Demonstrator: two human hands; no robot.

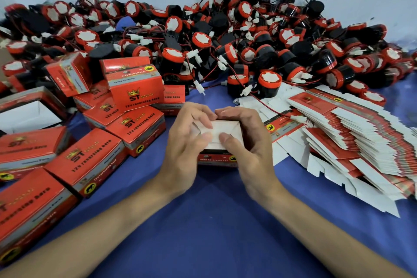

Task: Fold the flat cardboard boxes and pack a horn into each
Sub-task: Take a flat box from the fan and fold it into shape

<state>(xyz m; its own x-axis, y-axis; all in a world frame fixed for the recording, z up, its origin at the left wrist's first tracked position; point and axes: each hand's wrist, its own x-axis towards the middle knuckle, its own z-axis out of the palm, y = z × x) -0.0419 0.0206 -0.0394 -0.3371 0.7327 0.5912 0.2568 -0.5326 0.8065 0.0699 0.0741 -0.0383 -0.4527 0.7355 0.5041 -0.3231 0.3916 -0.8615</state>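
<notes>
Box (217,135) red-sided, white flaps folded inward, hands (244,142) gripping it

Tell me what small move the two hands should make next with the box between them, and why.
Probably press both thumbs down to seat the white flaps. The left hand and right hand grip the box from its sides, thumbs on the flaps, which look folded in but not yet flat. What lies inside cannot be seen.
</notes>
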